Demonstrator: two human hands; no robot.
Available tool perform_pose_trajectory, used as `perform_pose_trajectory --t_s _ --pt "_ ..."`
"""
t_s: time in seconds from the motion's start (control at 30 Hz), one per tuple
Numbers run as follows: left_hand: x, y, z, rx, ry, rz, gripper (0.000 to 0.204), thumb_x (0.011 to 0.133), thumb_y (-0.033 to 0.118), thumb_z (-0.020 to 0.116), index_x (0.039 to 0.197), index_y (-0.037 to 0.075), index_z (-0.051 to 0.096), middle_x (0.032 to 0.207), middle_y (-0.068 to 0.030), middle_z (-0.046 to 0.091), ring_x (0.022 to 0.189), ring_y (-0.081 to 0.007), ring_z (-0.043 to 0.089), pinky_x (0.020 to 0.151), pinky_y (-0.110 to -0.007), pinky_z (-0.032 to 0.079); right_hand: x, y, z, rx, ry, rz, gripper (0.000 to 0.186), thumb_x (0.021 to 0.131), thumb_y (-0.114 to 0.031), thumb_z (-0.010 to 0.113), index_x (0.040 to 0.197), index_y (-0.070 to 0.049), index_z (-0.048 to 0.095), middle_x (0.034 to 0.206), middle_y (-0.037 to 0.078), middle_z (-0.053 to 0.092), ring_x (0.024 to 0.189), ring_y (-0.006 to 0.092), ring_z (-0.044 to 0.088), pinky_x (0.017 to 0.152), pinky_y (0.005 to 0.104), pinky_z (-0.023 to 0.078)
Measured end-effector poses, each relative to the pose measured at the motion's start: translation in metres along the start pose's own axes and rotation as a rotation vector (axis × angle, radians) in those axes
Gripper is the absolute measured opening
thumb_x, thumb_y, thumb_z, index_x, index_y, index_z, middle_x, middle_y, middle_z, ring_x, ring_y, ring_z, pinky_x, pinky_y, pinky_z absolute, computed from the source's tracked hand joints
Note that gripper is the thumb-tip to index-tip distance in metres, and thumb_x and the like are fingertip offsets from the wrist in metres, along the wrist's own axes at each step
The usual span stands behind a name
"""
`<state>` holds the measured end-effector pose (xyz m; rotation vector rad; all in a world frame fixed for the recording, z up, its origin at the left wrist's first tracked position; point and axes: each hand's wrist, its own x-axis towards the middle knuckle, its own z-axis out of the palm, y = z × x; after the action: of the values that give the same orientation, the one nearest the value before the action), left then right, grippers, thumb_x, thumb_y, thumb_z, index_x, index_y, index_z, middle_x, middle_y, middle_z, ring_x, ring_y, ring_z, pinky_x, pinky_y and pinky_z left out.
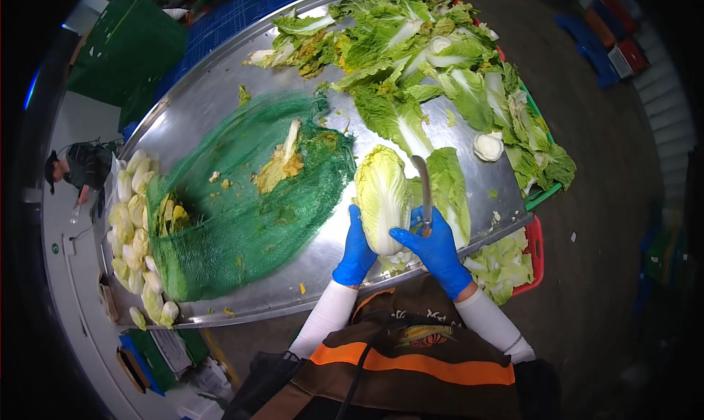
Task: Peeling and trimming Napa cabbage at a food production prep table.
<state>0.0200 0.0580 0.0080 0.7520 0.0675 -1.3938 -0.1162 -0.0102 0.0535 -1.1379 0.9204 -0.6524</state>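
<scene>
Between my two blue-gloved hands stands a trimmed napa cabbage (383, 198), pale yellow-green with a white rib side. My left hand (357, 251) is closed against its lower left side. In my right hand (438, 250) is a knife (425, 200) with a curved blade and wooden handle, its blade pointing away from me; the thumb of that hand also presses on the cabbage. A loose green outer leaf (449, 181) lies on the metal table (469, 152) just right of the knife. Beyond the cabbage, another large leaf (392, 115) reaches out of a pile.
Heaped cabbage leaves (440, 53) cover the far right of the table. A cut white stump (488, 147) lies near its right edge. Green mesh netting (257, 200) spreads at left, beside stacked trimmed cabbages (136, 229). A red crate (537, 255) with leaves sits below the table edge.
</scene>
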Motion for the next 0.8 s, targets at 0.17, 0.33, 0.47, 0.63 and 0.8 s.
perform_pose_trajectory --t_s 0.17,0.33,0.47,0.63,0.8 --pt "-0.001 -0.009 -0.007 0.174 0.011 0.041 0.083 0.091 0.070 0.033 0.146 0.008 0.032 0.140 -0.0177 0.045 0.125 -0.0352 0.049 0.105 -0.049 0.040 -0.002 0.002 0.000 0.047 0.081 0.102 0.037 0.081 -0.019 0.078 0.106 -0.003 0.057 0.089 0.001 0.058 0.074 0.0057 0.052 0.063 0.0203 0.045" --pt "-0.004 0.001 0.003 -0.487 -0.155 -0.180 0.073 0.090 0.067 0.042 0.134 0.008 0.045 0.120 -0.0181 0.055 0.105 -0.0353 0.056 0.091 -0.051 0.047 -0.004 -0.005 -0.022 0.158 0.081 0.292 0.031 0.086 -0.018 0.073 0.109 -0.003 0.058 0.090 0.002 0.060 0.076 0.0055 0.055 0.064 0.0201 0.046" --pt "0.002 -0.005 -0.001 -0.527 -0.123 -0.111 0.065 0.091 0.061 0.042 0.131 0.009 0.046 0.115 -0.0174 0.055 0.104 -0.0331 0.054 0.091 -0.050 0.046 -0.017 0.005 -0.013 0.186 -0.015 0.149 0.033 0.085 -0.016 0.074 0.111 -0.003 0.058 0.095 0.002 0.061 0.081 0.0070 0.058 0.068 0.0203 0.047" --pt "0.008 -0.021 -0.003 -0.465 -0.197 -0.008 0.063 0.094 0.056 0.041 0.137 0.010 0.043 0.124 -0.0194 0.055 0.110 -0.0353 0.055 0.096 -0.051 0.045 -0.025 -0.005 -0.007 -0.240 -0.099 -0.255 0.029 0.081 -0.014 0.074 0.105 -0.005 0.060 0.096 0.004 0.061 0.081 0.0137 0.061 0.070 0.0282 0.050" --pt "0.023 -0.051 -0.024 -0.507 -0.213 -0.038 0.068 0.096 0.055 0.039 0.143 0.006 0.036 0.140 -0.0226 0.043 0.120 -0.0364 0.049 0.104 -0.049 0.039 -0.016 -0.010 -0.003 -0.545 -0.288 -0.526 0.022 0.077 -0.011 0.074 0.092 -0.005 0.060 0.085 0.012 0.054 0.080 0.0234 0.060 0.069 0.0308 0.048"
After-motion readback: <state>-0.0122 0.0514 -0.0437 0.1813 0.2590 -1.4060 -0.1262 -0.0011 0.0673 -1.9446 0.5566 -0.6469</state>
